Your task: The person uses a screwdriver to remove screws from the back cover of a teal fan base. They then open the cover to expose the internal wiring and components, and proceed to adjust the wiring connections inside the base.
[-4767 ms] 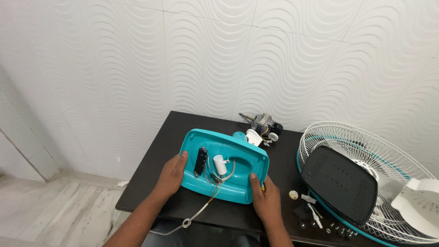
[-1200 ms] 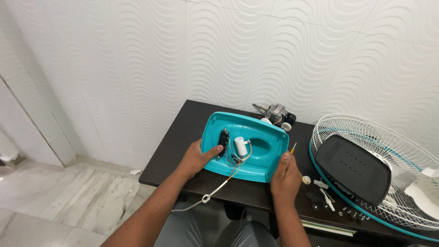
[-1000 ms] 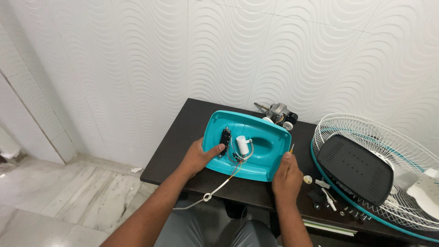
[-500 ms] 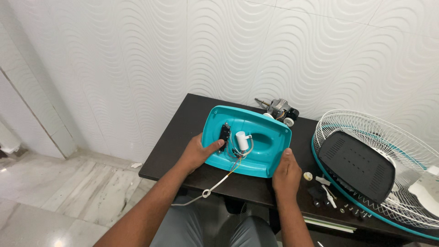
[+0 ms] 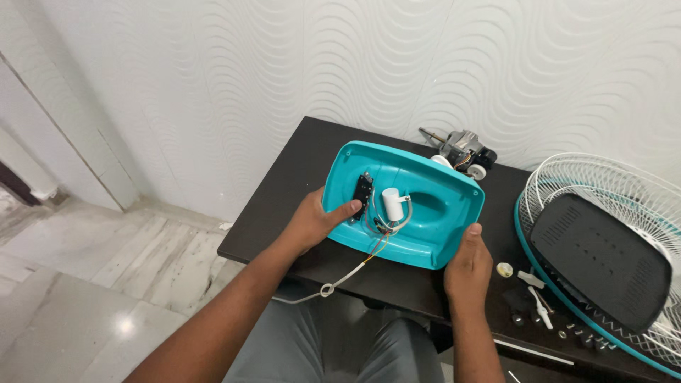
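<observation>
Turned a little on the black table [image 5: 298, 184] since a second ago, teal fan base [image 5: 433, 213] upside down. Left hand [image 5: 312, 223] clamped on its near-left edge, thumb by the black switch block [image 5: 363, 193]. Right hand [image 5: 467, 264] now gripping the near-right rim; thin tool gone from those fingers, so both hands free for steadying.
</observation>
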